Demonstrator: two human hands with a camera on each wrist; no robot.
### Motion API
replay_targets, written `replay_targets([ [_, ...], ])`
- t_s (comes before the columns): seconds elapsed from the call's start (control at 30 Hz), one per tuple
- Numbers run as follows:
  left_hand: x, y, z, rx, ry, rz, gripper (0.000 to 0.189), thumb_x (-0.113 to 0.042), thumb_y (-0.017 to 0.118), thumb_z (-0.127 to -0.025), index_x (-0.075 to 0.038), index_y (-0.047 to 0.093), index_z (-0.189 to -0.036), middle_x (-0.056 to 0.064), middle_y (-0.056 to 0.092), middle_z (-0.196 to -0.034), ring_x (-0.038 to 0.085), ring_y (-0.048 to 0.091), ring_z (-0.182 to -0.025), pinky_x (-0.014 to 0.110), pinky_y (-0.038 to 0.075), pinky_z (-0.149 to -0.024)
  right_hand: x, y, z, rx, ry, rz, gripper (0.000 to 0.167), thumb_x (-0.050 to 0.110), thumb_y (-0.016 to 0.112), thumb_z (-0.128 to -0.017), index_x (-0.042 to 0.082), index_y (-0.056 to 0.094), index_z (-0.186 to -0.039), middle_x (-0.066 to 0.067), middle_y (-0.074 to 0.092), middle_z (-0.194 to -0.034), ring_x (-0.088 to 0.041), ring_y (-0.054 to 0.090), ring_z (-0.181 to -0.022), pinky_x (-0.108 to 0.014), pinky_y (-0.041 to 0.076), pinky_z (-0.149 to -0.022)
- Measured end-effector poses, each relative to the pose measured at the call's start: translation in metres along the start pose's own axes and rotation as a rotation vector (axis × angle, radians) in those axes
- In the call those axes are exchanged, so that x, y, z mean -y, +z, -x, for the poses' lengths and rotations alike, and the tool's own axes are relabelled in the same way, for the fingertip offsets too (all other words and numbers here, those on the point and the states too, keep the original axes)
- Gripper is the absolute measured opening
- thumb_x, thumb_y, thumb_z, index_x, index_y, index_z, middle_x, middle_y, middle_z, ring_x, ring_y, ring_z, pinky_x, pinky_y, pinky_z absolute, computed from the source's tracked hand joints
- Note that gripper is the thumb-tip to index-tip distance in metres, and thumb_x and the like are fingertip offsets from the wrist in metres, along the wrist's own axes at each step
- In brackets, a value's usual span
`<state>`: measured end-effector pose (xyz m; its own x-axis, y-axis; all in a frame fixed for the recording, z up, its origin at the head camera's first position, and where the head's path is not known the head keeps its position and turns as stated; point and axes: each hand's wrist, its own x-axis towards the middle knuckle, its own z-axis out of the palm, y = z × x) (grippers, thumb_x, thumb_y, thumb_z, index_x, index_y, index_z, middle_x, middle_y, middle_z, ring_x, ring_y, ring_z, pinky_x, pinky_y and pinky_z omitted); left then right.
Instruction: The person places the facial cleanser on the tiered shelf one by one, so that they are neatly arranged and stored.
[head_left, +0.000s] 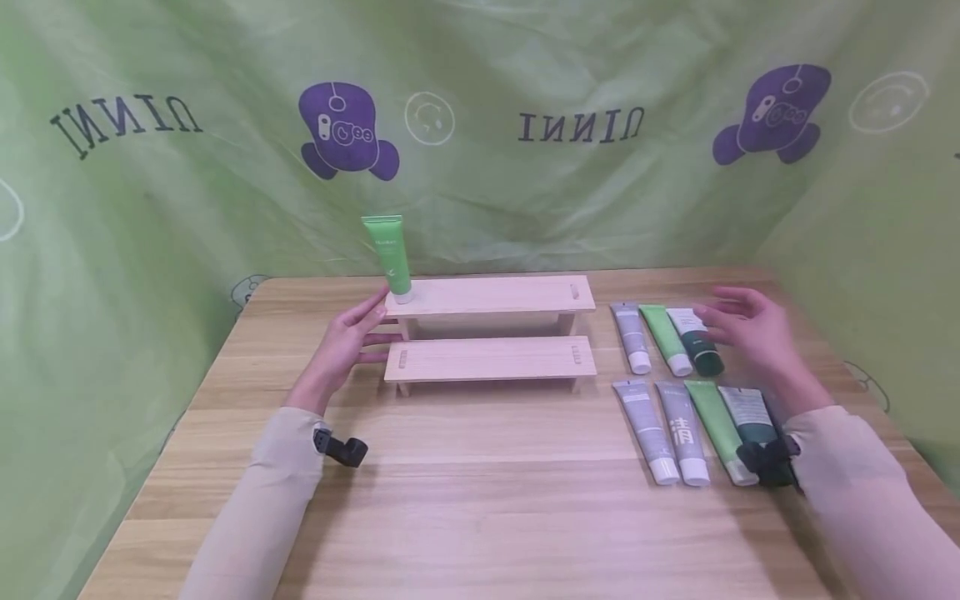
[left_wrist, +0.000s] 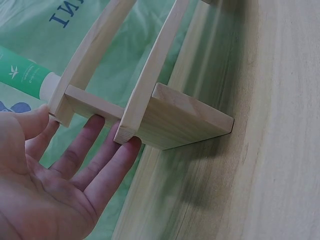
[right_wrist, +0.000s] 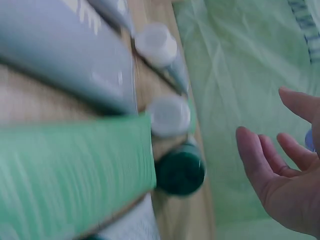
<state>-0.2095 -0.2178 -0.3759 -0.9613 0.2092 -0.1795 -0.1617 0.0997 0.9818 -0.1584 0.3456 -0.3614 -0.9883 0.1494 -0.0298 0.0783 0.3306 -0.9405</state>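
Note:
A two-tier wooden stand (head_left: 491, 360) sits mid-table, and a green tube (head_left: 388, 254) stands cap-down on the left end of its upper tier. My left hand (head_left: 341, 346) touches the stand's left end. In the left wrist view, the thumb and fairly straight fingers (left_wrist: 117, 167) meet the ends of the wooden boards. Over on the right, my right hand (head_left: 750, 329) hovers beside a white tube with a dark green cap (head_left: 705, 354), its fingers loosely bent around nothing. Next to that tube lie a green tube (head_left: 666, 340) and a grey tube (head_left: 632, 337).
A nearer row holds grey tubes (head_left: 647, 432), a green tube (head_left: 720, 429) and a white-and-dark-green tube (head_left: 748, 414), partly covered by the right wrist camera. Green printed cloth (head_left: 480, 200) hangs behind the wooden table (head_left: 450, 500).

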Motion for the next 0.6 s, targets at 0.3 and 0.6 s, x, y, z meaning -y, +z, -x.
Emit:
replay_targets([
  [0.3,-0.002,0.0,0.001,-0.006,-0.002,0.006,0.053,-0.038,0.049,-0.107,-0.033,0.035,-0.157,0.025,0.049,-0.144,0.044,0.055,-0.126,0.053,0.054,-0.097,-0.018,-0.028,-0.012,0.153,0.126,0.09,0.075,0.03,0.063,-0.101,-0.004,0.023,-0.156,0.017,0.065,-0.102,-0.006,0.068,-0.09,-0.028,0.06,-0.081],
  [0.6,-0.003,-0.001,0.001,0.0,-0.006,0.014,0.051,-0.037,0.048,-0.107,-0.034,0.035,-0.156,0.023,0.048,-0.146,0.045,0.054,-0.126,0.054,0.054,-0.097,-0.018,-0.041,-0.023,0.308,0.179,0.369,0.09,0.047,0.061,-0.099,-0.01,0.019,-0.154,-0.037,0.049,-0.138,-0.024,0.067,-0.106,-0.03,0.057,-0.086],
])
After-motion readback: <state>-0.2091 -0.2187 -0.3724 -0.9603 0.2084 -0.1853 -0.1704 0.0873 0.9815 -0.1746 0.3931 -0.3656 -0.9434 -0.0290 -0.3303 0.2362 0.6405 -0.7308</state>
